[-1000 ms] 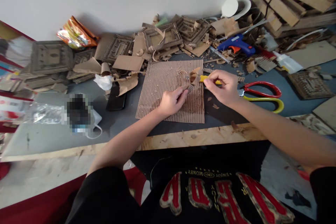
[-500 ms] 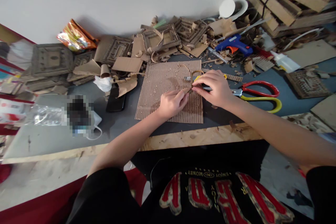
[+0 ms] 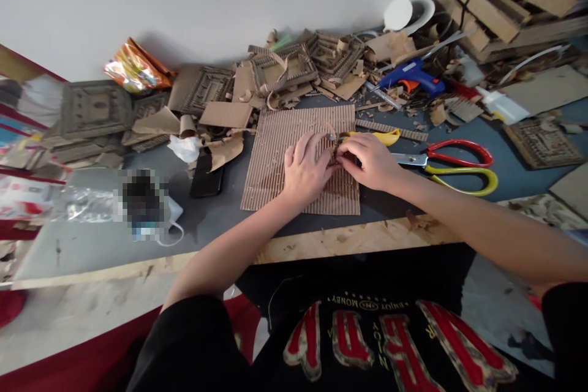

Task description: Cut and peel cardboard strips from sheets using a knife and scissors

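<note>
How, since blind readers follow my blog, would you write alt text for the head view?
A person's left hand and right hand meet over a corrugated cardboard sheet, anything between them hard to see. Scissors lie to the right; a blue glue gun and cardboard scraps lie beyond.

Corrugated sheet (image 3: 266, 165) was brown with stripes running all over it, scissors (image 3: 420, 161) had one red handle (image 3: 459, 143) and one yellow handle (image 3: 459, 169), glue gun (image 3: 418, 75) was blue with an orange trigger (image 3: 408, 85), tabletop (image 3: 220, 220) just grey.
</note>
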Demonstrator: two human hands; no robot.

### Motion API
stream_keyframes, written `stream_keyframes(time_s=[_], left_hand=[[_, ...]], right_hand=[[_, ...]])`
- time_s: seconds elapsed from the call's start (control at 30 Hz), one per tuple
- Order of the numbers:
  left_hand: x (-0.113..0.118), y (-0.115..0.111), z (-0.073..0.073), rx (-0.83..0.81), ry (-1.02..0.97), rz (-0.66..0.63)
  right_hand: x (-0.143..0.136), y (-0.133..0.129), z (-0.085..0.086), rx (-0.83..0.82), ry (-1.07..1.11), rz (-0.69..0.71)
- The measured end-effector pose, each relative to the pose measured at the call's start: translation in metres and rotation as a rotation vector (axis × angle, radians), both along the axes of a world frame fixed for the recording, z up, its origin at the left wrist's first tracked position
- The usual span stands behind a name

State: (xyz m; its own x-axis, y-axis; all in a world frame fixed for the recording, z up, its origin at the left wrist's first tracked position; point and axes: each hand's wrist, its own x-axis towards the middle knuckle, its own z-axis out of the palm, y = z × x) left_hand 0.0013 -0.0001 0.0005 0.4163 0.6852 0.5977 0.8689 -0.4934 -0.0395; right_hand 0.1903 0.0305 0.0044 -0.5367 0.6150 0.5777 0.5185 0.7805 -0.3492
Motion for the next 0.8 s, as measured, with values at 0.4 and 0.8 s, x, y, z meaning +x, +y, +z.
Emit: stream_keyframes(time_s=[0.4, 0.8], left_hand=[[-0.004, 0.006, 0.000, -0.187, -0.159, -0.185], [-0.012, 0.016, 0.002, -0.404, -0.420, -0.152]], right_hand=[[0.001, 0.003, 0.000, -0.010, 0.008, 0.080], [0.005, 0.005, 0.000, -0.106, 0.105, 0.111]])
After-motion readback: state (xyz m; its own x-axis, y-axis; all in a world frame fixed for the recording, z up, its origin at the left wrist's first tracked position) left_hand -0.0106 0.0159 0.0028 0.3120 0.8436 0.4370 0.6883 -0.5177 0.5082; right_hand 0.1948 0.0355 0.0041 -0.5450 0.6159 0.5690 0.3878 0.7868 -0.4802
